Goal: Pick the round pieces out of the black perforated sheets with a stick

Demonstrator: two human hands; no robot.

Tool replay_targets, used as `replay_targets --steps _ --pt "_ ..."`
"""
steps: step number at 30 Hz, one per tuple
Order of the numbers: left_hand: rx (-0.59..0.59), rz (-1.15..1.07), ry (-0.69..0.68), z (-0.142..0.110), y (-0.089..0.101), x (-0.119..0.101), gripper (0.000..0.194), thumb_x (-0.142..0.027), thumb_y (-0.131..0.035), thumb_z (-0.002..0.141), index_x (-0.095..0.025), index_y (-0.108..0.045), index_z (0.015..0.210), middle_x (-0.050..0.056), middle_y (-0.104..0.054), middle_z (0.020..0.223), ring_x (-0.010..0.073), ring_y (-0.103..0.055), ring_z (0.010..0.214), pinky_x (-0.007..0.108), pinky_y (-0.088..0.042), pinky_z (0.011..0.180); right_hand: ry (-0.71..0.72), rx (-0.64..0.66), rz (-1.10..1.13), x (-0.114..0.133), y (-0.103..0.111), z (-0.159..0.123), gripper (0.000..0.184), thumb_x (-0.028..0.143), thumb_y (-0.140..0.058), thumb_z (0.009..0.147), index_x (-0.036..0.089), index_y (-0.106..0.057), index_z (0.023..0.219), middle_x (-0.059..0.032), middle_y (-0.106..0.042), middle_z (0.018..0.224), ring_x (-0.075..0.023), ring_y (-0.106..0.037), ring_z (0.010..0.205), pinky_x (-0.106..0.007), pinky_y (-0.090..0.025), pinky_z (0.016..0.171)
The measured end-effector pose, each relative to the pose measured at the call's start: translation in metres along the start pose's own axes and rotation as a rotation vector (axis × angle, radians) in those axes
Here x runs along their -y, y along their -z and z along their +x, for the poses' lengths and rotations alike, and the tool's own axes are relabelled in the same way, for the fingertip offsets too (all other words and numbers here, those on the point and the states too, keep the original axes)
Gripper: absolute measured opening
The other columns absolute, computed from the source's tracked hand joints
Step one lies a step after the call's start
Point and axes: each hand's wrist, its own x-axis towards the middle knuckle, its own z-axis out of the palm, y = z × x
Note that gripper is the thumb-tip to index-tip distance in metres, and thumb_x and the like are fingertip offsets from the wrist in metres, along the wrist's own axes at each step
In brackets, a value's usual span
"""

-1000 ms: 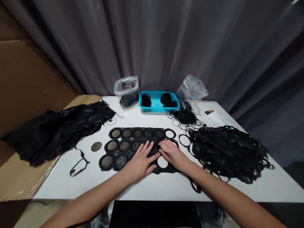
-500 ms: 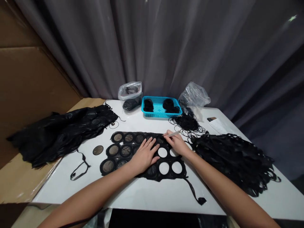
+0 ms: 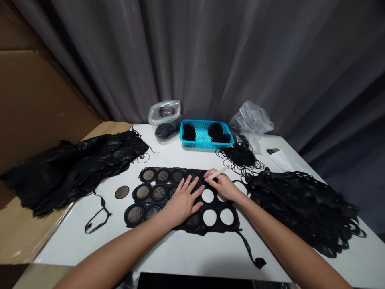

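A black sheet point(image 3: 168, 176) with rows of mesh circles lies flat on the white table point(image 3: 186, 253); several circles at its right end are punched out, leaving white holes. My left hand point(image 3: 183, 198) lies on the sheet, fingers spread and pressing it down. My right hand point(image 3: 224, 185) is closed on a thin white stick-like tool point(image 3: 219, 172), its tip touching the sheet's upper row.
A heap of black sheets point(image 3: 72, 166) lies at the left, a pile of black offcut strips point(image 3: 303, 204) at the right. A loose mesh disc point(image 3: 122, 192), a turquoise basket point(image 3: 206, 140), two plastic bags point(image 3: 165, 116) and thin black rings point(image 3: 239, 156) are behind. Cardboard point(image 3: 36, 104) stands left.
My right hand lifted off the lower holes and now holds the white tool at the upper row. More holes show uncovered. My left hand stays pressed on the sheet.
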Motion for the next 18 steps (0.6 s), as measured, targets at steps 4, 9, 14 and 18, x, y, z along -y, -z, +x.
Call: replay_targets --steps 4,9,14,18 --pt "0.008 -0.005 0.011 -0.001 0.001 -0.001 0.056 -0.040 -0.062 0.095 -0.025 -0.045 0.147 0.015 -0.028 0.161 0.0367 -0.022 0.149 0.055 -0.027 0.118 0.092 -0.026 -0.177 0.002 -0.011 -0.006 0.013 0.024 -0.048 0.098 0.021 -0.057 0.088 -0.0070 -0.062 0.098 -0.0218 -0.058 0.093 -0.037 -0.047 0.087" --pt "-0.017 -0.019 0.051 -0.002 -0.001 -0.002 0.059 -0.040 -0.065 0.092 -0.029 -0.045 0.147 0.013 -0.015 0.165 0.0403 -0.016 0.149 0.059 -0.027 0.117 0.149 -0.104 -0.421 0.002 -0.032 -0.014 0.020 0.014 -0.040 0.098 0.020 -0.060 0.100 -0.0139 -0.064 0.109 -0.0280 -0.054 0.102 -0.044 -0.048 0.088" --pt "-0.035 -0.024 0.058 -0.002 -0.003 -0.001 0.058 -0.041 -0.066 0.091 -0.031 -0.047 0.145 0.012 -0.017 0.164 0.0421 -0.018 0.149 0.060 -0.028 0.115 0.087 -0.117 -0.243 0.001 -0.021 -0.006 0.016 0.021 -0.045 0.097 0.021 -0.060 0.095 -0.0097 -0.066 0.098 -0.0249 -0.061 0.095 -0.042 -0.048 0.090" --pt "-0.043 -0.030 0.052 -0.002 -0.002 -0.001 0.055 -0.040 -0.066 0.092 -0.031 -0.049 0.144 0.012 -0.018 0.164 0.0414 -0.018 0.149 0.060 -0.027 0.116 0.023 -0.050 -0.078 0.003 -0.008 -0.003 0.014 0.028 -0.051 0.094 0.022 -0.061 0.088 -0.0064 -0.067 0.103 -0.0219 -0.063 0.099 -0.038 -0.048 0.093"
